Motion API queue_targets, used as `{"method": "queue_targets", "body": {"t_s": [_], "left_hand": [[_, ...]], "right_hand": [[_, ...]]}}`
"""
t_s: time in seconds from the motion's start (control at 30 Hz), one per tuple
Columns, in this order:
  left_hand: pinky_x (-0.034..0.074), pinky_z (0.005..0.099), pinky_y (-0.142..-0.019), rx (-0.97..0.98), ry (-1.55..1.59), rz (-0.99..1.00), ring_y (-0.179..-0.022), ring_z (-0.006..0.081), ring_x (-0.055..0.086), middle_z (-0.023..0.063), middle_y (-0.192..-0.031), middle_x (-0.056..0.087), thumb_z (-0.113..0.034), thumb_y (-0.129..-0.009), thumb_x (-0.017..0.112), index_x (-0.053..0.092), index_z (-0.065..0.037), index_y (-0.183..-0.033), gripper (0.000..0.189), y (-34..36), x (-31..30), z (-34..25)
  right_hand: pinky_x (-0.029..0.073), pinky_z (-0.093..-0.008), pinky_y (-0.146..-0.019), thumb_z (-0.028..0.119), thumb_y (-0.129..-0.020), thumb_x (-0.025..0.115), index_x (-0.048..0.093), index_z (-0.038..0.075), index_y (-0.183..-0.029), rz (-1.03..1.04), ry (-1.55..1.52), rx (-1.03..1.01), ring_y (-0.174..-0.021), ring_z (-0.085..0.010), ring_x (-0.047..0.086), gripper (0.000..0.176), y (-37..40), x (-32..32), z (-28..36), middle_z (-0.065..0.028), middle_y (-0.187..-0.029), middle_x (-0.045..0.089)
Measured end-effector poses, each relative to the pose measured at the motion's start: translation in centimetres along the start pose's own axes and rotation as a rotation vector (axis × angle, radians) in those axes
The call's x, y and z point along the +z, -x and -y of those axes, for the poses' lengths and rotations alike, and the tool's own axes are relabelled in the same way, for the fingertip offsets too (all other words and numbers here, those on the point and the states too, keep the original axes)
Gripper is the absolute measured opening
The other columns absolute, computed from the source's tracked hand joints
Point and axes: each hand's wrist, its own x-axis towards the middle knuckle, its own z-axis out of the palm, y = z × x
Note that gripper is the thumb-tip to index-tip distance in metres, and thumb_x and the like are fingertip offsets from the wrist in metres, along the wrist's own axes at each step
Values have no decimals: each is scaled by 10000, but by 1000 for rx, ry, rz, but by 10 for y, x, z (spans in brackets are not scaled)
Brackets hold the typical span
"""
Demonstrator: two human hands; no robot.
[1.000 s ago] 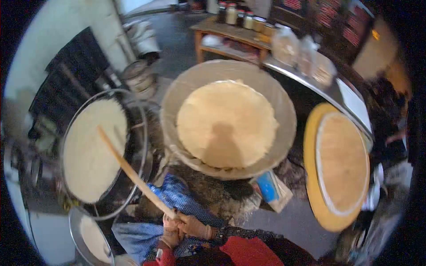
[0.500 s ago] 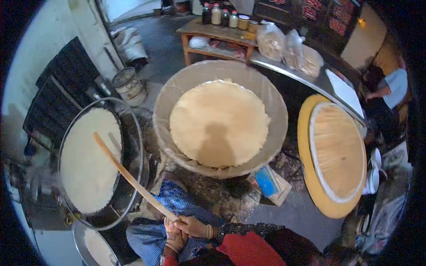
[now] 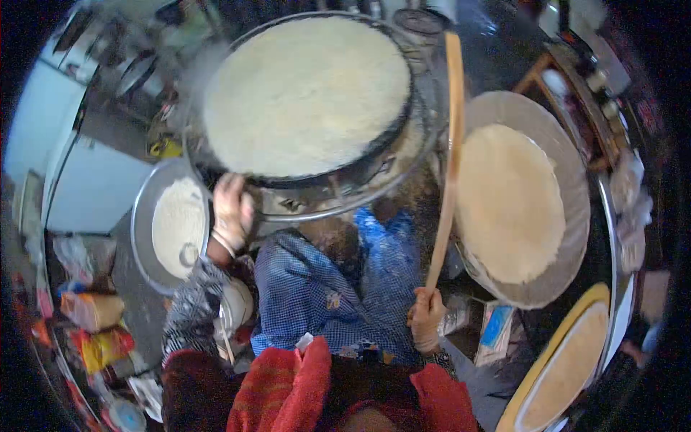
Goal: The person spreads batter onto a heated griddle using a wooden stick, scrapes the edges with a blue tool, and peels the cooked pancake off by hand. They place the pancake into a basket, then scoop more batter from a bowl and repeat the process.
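My right hand (image 3: 427, 317) is wrapped round the lower end of a long, slightly curved wooden stick (image 3: 452, 155). The stick points away from me, between the griddle and the lined tub. My left hand (image 3: 234, 212), smeared by motion, overlaps the near left side of the metal ring (image 3: 338, 210) round the griddle; I cannot tell whether its fingers grip the ring. A wide pale sheet of batter (image 3: 309, 93) covers the round black griddle (image 3: 324, 173). Left of that hand stands a metal basin (image 3: 146, 248) with pale batter and a small ring-shaped thing in it.
On the right, a large cloth-lined tub (image 3: 572, 237) holds a pile of round tan sheets (image 3: 511, 209). A yellow round board (image 3: 518, 392) bears another tan round at lower right. A blue packet (image 3: 494, 325) lies by the tub. Colourful packages (image 3: 101, 349) sit at lower left.
The view has swung left, bringing the griddle before me. My left hand has let go of the stick and moved to the griddle's ring. My right hand keeps the stick, now upright in view.
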Motion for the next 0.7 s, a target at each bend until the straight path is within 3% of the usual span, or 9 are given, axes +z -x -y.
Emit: {"method": "queue_targets", "body": {"t_s": [0.13,0.33,0.43,0.47,0.5,0.53,0.6,0.67,0.7], "left_hand": [[358,483,-1017,-29,22,369,-1153,406,462,217,-1212,507,-195,-845,569,518,2,-1189,399,17,-4,134],[247,497,-1114,165,-122,982,-1185,400,465,238,-1118,575,-329,-792,593,591,1,-1050,419,11,-12,139],[257,539,-1097,178,-106,674,-1227,454,424,270,-1258,521,-273,-832,599,525,56,-1213,509,88,18,182],[258,559,-1092,191,-153,602,-1246,466,405,279,-1277,503,-266,-851,584,504,74,-1241,523,120,35,202],[250,578,-1092,49,-125,836,-1271,464,383,290,-1307,474,-242,-863,566,481,93,-1260,526,87,21,164],[268,563,-1084,197,-195,627,-1201,477,429,301,-1247,502,-253,-869,540,524,111,-1158,466,104,29,163],[375,503,-995,170,-399,967,-1103,415,518,271,-1115,572,-350,-837,527,601,26,-1077,453,74,30,119],[431,415,-966,-6,-394,1183,-1044,354,611,251,-1131,618,-521,-875,480,578,-39,-1235,610,14,14,21],[425,465,-914,-89,-340,1062,-1007,378,577,230,-1050,607,-438,-880,493,574,-27,-1070,460,28,37,13]], "right_hand": [[323,-219,-342,291,-992,456,537,67,-971,45,-85,36,-396,-59,400,238,-5,17,26,26,-557,442],[358,-283,-399,196,-953,528,577,43,-874,-52,48,-55,-448,-106,466,179,-10,27,11,-7,-554,493],[428,-332,-479,173,-894,591,589,47,-857,-196,522,-582,-515,-184,527,131,-17,28,-36,-68,-632,582],[483,-365,-608,169,-913,560,644,63,-890,-91,193,-495,-670,-260,607,137,-12,35,-22,-134,-766,640],[482,-356,-606,210,-913,575,631,60,-915,-134,423,-474,-686,-260,615,160,-8,33,-23,-130,-787,644],[486,-386,-590,241,-896,591,617,68,-900,-200,359,-462,-657,-291,625,174,-8,37,-24,-133,-743,639],[491,-415,-574,272,-878,608,602,77,-884,-307,275,-441,-627,-321,635,195,-5,28,-15,-135,-699,633],[494,-435,-608,323,-880,609,595,72,-930,-57,197,-260,-677,-353,645,257,-8,33,3,-145,-729,650],[494,-435,-608,323,-880,609,595,72,-930,-68,190,-257,-677,-353,645,257,-11,32,-1,-145,-729,650]]}}
